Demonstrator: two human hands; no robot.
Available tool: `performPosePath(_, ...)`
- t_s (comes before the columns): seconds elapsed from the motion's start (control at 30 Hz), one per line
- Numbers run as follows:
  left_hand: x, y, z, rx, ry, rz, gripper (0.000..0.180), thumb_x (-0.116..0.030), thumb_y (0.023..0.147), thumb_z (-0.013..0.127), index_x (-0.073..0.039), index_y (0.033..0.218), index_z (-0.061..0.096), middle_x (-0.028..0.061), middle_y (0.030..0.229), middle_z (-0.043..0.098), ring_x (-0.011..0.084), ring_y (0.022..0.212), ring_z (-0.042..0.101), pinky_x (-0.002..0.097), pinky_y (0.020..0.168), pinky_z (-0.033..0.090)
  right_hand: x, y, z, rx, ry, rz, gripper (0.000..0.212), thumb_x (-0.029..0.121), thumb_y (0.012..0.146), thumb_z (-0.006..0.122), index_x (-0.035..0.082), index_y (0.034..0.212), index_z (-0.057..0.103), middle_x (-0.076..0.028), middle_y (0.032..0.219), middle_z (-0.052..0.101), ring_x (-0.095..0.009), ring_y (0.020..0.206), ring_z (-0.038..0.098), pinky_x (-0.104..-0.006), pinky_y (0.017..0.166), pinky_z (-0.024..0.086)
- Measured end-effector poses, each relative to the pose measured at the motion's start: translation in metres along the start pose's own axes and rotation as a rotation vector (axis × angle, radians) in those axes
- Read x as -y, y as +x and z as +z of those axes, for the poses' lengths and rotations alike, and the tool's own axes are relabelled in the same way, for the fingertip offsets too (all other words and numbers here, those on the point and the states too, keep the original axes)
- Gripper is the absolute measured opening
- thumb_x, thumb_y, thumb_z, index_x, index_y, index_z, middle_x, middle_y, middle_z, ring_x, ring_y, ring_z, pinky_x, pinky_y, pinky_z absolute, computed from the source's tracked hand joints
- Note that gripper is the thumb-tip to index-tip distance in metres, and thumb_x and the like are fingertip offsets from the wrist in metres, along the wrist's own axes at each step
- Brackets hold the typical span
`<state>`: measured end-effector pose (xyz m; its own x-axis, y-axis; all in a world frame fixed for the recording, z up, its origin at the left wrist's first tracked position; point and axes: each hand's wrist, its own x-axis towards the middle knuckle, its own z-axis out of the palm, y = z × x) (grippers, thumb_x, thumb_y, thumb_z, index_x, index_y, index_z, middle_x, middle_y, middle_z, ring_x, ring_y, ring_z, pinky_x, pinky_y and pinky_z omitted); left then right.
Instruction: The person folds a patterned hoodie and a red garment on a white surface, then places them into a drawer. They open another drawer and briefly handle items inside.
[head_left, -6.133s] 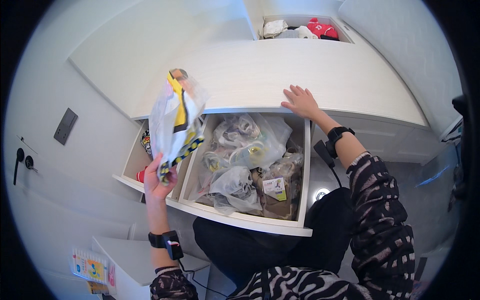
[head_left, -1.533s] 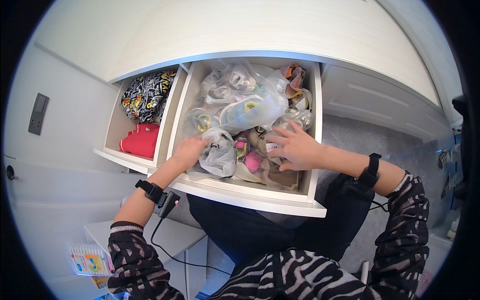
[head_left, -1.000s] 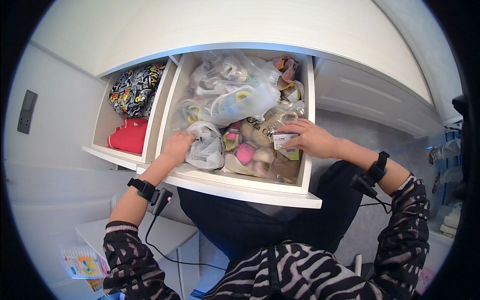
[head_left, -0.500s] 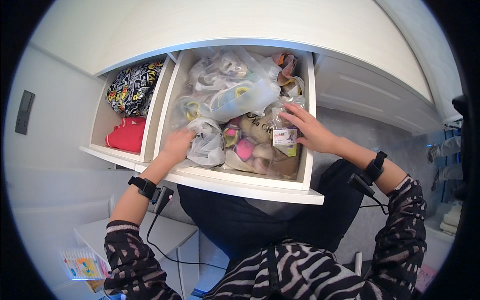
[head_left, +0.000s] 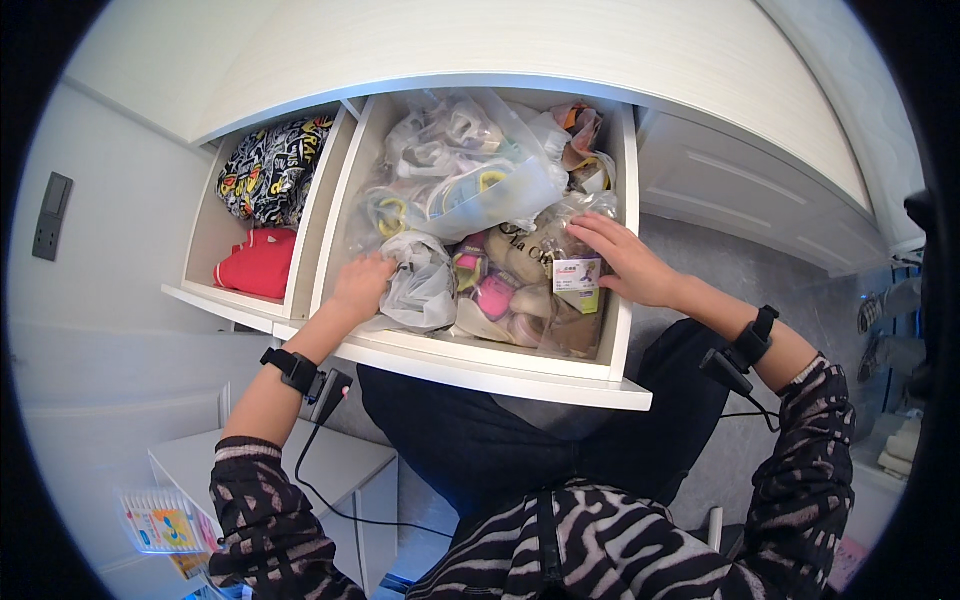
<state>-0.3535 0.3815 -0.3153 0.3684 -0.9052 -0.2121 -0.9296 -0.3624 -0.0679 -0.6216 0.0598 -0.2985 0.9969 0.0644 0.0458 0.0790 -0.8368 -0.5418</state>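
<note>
A wide white drawer (head_left: pixel 470 360) stands pulled out in front of me, packed with bagged items. My left hand (head_left: pixel 360 288) reaches over its left side, fingertips against a crumpled whitish plastic bag (head_left: pixel 418 285); the fingers look loosely bent. On the right, my right hand (head_left: pixel 628 262) lies with fingers stretched over a clear plastic package (head_left: pixel 575 315) bearing a white and green label. Between the hands are a beige cloth bag (head_left: pixel 515 252) with dark lettering and a pink item (head_left: pixel 493 297) in clear wrap. Behind them lies a large translucent bag (head_left: pixel 490 200), apparently with shoes inside.
A narrower open drawer on the left holds a black patterned cloth (head_left: pixel 275 175) and a red cloth (head_left: pixel 257 264). My legs (head_left: pixel 520 420) are below the drawer front. A low white cabinet (head_left: pixel 330 465) stands at lower left. Cables (head_left: pixel 370 522) trail from both wrist straps.
Both hands stay nearly in place. The right hand's fingers have settled slightly on the clear package, and the view has shifted a little.
</note>
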Motion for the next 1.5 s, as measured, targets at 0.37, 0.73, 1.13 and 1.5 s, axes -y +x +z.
performPosePath(0.37,0.000,0.005,0.003,0.035,0.062,-0.011,0.029,-0.003,0.072,0.060,-0.009,0.100,0.056,0.0144,0.095,0.057,0.0334,0.089,0.058,0.0427,0.072,0.049,-0.003,-0.001,0.004,-0.007,0.031,0.018,0.076,-0.006,0.062,0.068,0.008,0.131,0.040,-0.013,0.106,0.050,-0.033,0.104,0.047,-0.0416,0.092,0.038)
performPosePath(0.73,-0.003,0.005,-0.001,0.056,0.048,-0.009,0.029,-0.003,0.072,0.060,-0.008,0.100,0.056,0.0155,0.097,0.058,0.0340,0.088,0.059,0.0423,0.073,0.049,-0.011,0.003,-0.003,0.144,0.129,-0.038,0.036,0.024,0.061,0.080,0.010,0.091,0.065,-0.004,0.073,0.056,-0.023,0.081,0.056,-0.0362,0.091,0.035)
performPosePath(1.13,0.000,0.008,0.005,0.029,0.027,0.011,0.031,-0.005,0.071,0.064,-0.008,0.101,0.056,0.0147,0.096,0.057,0.0334,0.091,0.058,0.0436,0.074,0.048,-0.020,0.005,-0.009,0.021,0.801,0.340,0.028,0.021,0.077,0.074,0.000,0.094,0.070,-0.004,0.078,0.066,-0.010,0.077,0.057,-0.0245,0.082,0.043)
performPosePath(1.5,-0.003,0.008,0.001,0.081,0.043,-0.018,0.038,0.000,0.067,0.062,-0.005,0.104,0.055,0.0168,0.098,0.057,0.0351,0.090,0.058,0.0438,0.074,0.048,-0.022,0.009,-0.016,-0.047,0.990,0.484,0.031,0.021,0.081,0.071,-0.004,0.100,0.066,-0.003,0.089,0.067,-0.007,0.082,0.058,-0.0224,0.079,0.043)
